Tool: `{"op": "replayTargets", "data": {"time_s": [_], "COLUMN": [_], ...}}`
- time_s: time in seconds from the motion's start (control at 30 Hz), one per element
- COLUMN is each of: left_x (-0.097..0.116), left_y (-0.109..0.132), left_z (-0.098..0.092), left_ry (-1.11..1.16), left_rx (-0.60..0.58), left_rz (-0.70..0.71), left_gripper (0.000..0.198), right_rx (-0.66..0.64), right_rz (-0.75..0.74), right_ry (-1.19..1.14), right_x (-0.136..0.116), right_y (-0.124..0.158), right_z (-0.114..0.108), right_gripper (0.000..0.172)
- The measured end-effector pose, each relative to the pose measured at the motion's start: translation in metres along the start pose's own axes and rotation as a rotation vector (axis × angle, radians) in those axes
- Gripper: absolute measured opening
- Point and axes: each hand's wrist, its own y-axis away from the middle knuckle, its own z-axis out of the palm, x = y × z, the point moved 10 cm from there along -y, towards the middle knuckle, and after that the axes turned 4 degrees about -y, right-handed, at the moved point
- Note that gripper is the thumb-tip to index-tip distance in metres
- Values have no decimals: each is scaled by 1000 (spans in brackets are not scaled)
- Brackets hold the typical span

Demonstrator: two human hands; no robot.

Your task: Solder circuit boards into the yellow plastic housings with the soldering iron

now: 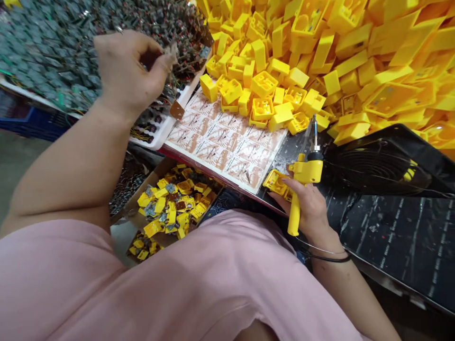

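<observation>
Yellow housings [320,47] were heaped high on your counter [391,237], loose and unfilled.

— And the cardboard box [151,177] by your knee held only a shallow layer of fitted ones; most was left, I'd judge.

— Your right hand [311,208] gripped the soldering tool [305,173] and one housing [275,182] at the counter's edge.

— Your left hand [128,71] pinched a small part [173,51] above the tray [161,135] of dark components.

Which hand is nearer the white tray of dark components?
Left. The left hand is over the tray, pinching a small component; the right hand is off to the tray's right and lower in view, gripping the yellow soldering gun.
</observation>
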Motion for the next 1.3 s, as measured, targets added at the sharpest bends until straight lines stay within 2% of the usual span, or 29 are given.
{"op": "replayTargets", "data": {"time_s": [0.13,0.27,0.43,0.47,0.53,0.63,0.73,0.87,0.93,1.03,1.13,1.2,1.3], "left_x": [15,11,1,-1,-2,-2,8,46,50,37,29,29,41], "left_y": [-9,-13,1,9,28,57,68,59,53,44,42,43,47], "left_z": [22,30,58,62,64,54,43,59,74,89,90,87,87], "left_ry": [66,150,307,271,39,-460,-698,-552,-479,-410,-282,-176,-41], "left_rx": [14,30,35,33,15,-44,-84,-121,-154,-183,-136,-73,8], "left_rz": [-5,-35,-142,-159,-165,-165,-88,320,428,411,343,284,234], "left_gripper": [65,59,48,46,46,51,47,38,34,28,27,25,24], "right_rx": [-27,-9,27,35,37,0,-27,-12,34,92,128,128,70], "right_rz": [59,77,55,48,33,-4,-16,5,7,43,87,103,82], "right_ry": [-10,21,-64,-81,-96,-99,-104,-90,-95,-121,-133,-123,-133], "right_x": [7,8,0,-1,-4,-6,-3,0,-1,1,5,6,4], "right_y": [5,5,0,0,2,6,8,7,8,16,26,26,14], "right_z": [1,1,-4,-6,-9,-9,-8,-12,-21,-34,-40,-37,-22], "right_gripper": [60,68,74,74,76,75,73,73,69,65,63,63,55]}}
